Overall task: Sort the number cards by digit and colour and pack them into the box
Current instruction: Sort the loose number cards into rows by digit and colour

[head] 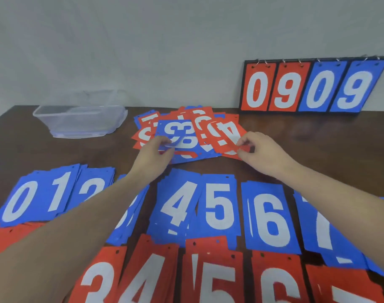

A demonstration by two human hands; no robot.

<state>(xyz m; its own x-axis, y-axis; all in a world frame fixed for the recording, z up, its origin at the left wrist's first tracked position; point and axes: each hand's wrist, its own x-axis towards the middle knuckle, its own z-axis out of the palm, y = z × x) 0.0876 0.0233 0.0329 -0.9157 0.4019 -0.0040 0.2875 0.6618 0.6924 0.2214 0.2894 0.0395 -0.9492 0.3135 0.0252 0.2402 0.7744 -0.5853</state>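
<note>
Sorted red stacks [210, 278] and blue stacks [219, 206] of number cards line the near edge of a dark wooden table [317, 145]. Beyond them, over the unsorted pile [186, 119], the left hand [158, 152] pinches a blue card [178, 132] while the right hand [261, 152] pinches a red 4 card [228, 136]. A clear plastic box [81, 119] sits far left; a flip scoreboard [313, 84] leans against the wall.

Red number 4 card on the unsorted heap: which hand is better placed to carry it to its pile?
The right hand: it already pinches the red number 4 card; the left hand is on blue cards.
</note>
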